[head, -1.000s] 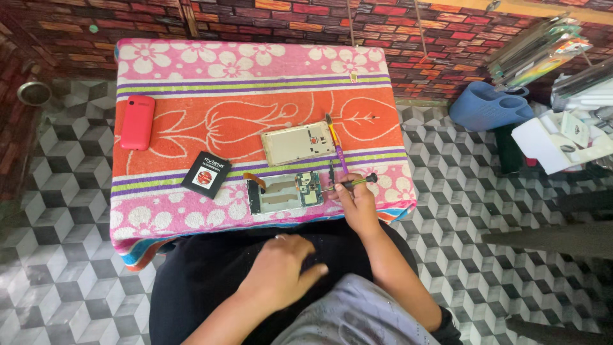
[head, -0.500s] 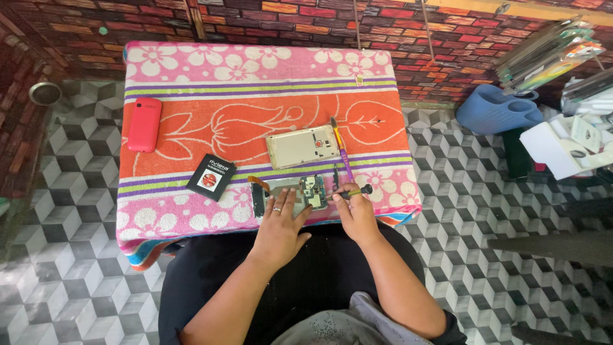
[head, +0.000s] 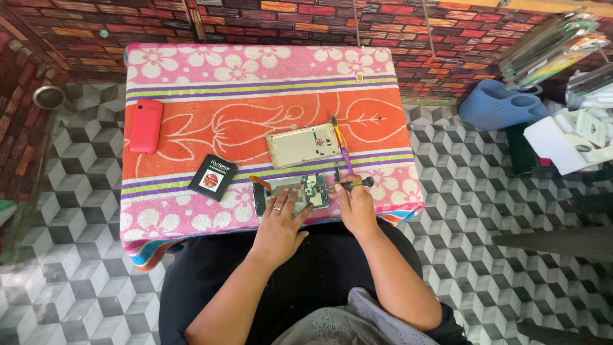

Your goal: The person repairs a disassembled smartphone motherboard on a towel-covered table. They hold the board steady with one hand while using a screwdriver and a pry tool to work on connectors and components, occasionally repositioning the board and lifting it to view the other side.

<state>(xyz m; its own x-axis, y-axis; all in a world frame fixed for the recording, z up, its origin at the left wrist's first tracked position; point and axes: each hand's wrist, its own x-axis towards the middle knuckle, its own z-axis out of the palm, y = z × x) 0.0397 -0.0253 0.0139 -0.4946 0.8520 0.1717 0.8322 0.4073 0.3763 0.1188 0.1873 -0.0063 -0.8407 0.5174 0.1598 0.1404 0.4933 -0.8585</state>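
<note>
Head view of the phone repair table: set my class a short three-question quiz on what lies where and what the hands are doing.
1. True or false: the red phone lies at the left end of the table.
2. Which hand holds the screwdriver?
A. left hand
B. right hand
C. neither
3. Fill in: the left hand rests on the opened ______ at the table's near edge.

Key
1. True. It lies apart from the other things, left of the black battery.
2. B. The right hand grips the screwdriver beside the opened phone.
3. Phone. Its circuit board shows; the pale back cover lies farther from the person, with a purple tool on its right.
</note>
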